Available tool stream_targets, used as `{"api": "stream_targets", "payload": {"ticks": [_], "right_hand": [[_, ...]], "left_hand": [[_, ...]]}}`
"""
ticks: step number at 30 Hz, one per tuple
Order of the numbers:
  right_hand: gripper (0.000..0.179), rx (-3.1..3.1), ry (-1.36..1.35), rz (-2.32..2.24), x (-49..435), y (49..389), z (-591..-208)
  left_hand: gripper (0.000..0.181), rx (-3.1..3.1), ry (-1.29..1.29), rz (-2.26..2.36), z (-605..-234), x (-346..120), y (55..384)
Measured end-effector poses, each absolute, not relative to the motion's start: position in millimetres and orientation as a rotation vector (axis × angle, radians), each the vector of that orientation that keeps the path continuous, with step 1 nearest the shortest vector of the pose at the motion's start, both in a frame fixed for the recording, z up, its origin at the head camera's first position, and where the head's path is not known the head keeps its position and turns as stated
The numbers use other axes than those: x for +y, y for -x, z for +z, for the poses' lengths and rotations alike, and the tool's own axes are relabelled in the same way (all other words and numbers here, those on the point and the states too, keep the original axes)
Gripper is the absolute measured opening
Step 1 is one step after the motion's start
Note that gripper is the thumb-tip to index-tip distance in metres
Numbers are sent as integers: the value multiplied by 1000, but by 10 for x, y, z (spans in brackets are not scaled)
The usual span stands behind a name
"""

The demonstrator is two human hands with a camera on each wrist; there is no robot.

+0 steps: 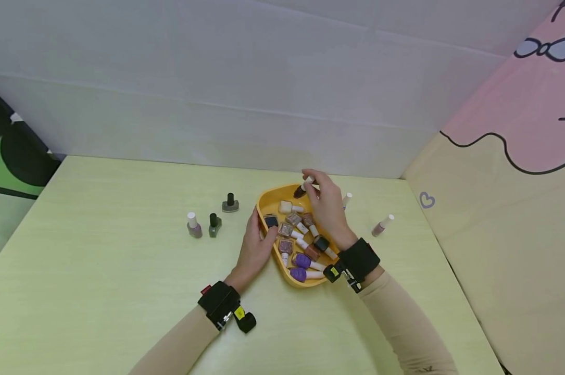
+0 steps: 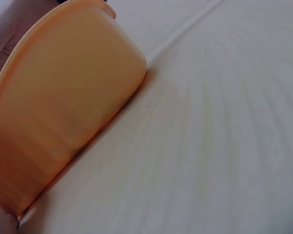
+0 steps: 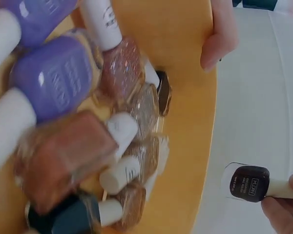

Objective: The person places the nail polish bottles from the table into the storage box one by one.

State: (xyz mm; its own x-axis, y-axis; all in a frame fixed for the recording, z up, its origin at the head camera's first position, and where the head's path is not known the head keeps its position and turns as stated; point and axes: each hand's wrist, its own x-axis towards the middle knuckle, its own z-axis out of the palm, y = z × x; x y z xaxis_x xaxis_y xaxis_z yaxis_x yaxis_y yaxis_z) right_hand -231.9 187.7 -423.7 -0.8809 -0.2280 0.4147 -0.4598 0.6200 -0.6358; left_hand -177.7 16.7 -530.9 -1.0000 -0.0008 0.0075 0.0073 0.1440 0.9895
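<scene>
A yellow plastic basin (image 1: pixel 289 281) holds several nail polish bottles, among them a purple bottle (image 3: pixel 58 80), a glittery pink one (image 3: pixel 121 68) and a brownish-red one (image 3: pixel 71 156). My left hand (image 1: pixel 255 245) grips the basin's left side, with the thumb over the rim. In the left wrist view the basin's outer wall (image 2: pixel 73 78) fills the left part. Above the basin's far end, my right hand (image 1: pixel 328 205) pinches a dark nail polish bottle (image 3: pixel 249 183) by its white cap, glass end pointing down and left in the head view.
Left of the basin stand a mauve bottle (image 1: pixel 194 228), a green bottle (image 1: pixel 214 226) and a grey-green bottle (image 1: pixel 230 204) with black cap. To the right are a pinkish bottle (image 1: pixel 381 226) and a white-capped bottle (image 1: pixel 347 199) partly behind my right hand. A pale wall (image 1: pixel 216 125) borders the table's far edge.
</scene>
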Motion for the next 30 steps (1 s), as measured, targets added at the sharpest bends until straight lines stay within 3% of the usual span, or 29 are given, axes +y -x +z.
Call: {"api": "stream_targets", "payload": {"ticks": [15,30], "right_hand": [[25,-2802,-695,1046,1732,2325,-4327],[23,-2834,-643,965,1710,2308,-4340]], "left_hand": [[80,-2378,17,-2051,-5321,170,1781],[80,-2373,16,-2047,-5323,170,1786]]}}
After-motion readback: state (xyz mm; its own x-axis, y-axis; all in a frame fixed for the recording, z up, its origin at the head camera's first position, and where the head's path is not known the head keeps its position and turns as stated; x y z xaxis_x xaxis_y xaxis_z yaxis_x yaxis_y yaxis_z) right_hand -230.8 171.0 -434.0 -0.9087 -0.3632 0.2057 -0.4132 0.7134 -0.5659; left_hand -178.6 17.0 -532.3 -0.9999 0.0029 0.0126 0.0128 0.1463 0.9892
